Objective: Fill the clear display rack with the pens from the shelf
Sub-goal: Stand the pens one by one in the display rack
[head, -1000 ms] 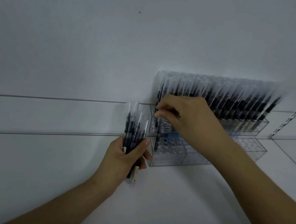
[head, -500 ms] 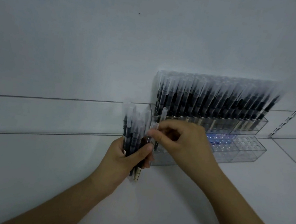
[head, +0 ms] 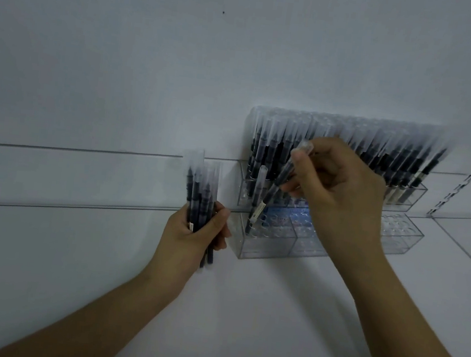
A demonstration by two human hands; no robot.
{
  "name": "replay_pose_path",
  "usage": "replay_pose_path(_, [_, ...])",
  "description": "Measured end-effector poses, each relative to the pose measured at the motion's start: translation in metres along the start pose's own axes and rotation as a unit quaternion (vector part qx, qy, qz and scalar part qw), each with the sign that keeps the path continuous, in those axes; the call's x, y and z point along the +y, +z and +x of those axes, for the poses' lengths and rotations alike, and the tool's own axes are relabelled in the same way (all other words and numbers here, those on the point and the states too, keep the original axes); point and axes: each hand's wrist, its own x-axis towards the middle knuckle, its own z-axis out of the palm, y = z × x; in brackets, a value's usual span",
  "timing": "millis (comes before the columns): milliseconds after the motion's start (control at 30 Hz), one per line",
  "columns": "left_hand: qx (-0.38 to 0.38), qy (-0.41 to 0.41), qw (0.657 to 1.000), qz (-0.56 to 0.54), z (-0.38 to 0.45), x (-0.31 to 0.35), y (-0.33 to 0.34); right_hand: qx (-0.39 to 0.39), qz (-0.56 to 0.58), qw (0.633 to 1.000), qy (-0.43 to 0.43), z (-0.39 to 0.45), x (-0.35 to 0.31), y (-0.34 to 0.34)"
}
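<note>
A person's right hand [head: 340,189] is pinching a single pen [head: 278,184] between thumb and fingers, angling its lower end toward the front holes of the lower tier of the clear display rack [head: 264,251], where one pen [head: 256,198] is already standing at the left end. At about 9 o'clock from the rack, the left hand [head: 196,232] is gripping a bundle of pens [head: 202,192] upright, fingers curled around the barrels. The tier above [head: 345,149] is looking full. The tilted pen is risking a miss: its tip could catch a hole's rim or knock the standing pen askew, and the loose bundle could be slipping through the left hand's grip while attention is elsewhere. The rack is hanging on a pale slatted wall panel [head: 83,179], with a slotted metal upright [head: 466,185] at 3 o'clock. Lighting is dim; the filled tier's right end is showing blurred.
</note>
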Motion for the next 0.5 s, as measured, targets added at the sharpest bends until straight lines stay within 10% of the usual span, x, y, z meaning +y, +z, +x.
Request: replay_pose_path(500, [-0.008,0.002,1.000,0.009,0.003,-0.004,-0.002,-0.084,-0.160,0.980,-0.082,-0.015,0.035,0.021])
